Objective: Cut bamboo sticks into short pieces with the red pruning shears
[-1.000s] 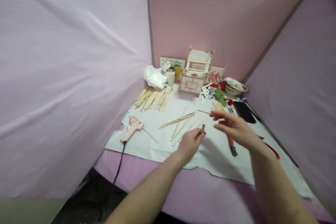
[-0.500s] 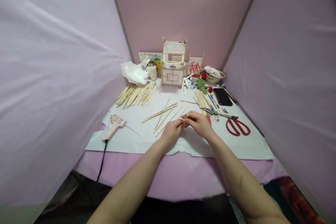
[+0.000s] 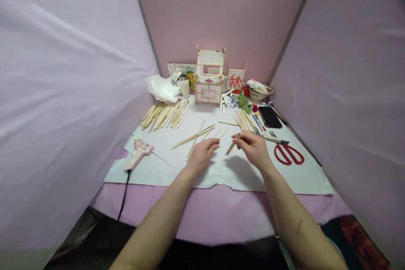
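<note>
Short wooden stick [image 3: 231, 147], pinched at its far end by the right hand [image 3: 251, 148], slanting down and toward the left so the free end hangs just above the white paper sheet [image 3: 284, 179], near the middle of the worktop [image 3: 221, 215]. Fingers [image 3: 239, 136] of that hand closed narrowly on the stick, a grip that seems chosen to leave most of the length exposed. Left hand [image 3: 202, 154] just left of the stick and apart from it, fingers loosely curled, holding nothing visible, hovering over the near ends of loose long sticks [image 3: 193, 136] fanned on the paper within easy reach.

Further right, a craft knife [image 3: 272, 139] and red scissors [image 3: 288, 154] flat on the paper beside the right hand, apparently parked there for quick pick-up. Far left, a larger heap of sticks [image 3: 164, 114]; near left, a pink glue gun [image 3: 138, 154] lying on its side at the paper's edge, cord trailing off the worktop. At the far end against the pink wall, a small stick-built lantern frame [image 3: 209, 76] standing upright, with a crumpled white bag [image 3: 162, 87], a small jar [image 3: 184, 86], a card with a red character [image 3: 236, 79] and a bowl [image 3: 259, 92] alongside. A dark phone [image 3: 269, 117] flat on the right.
</note>
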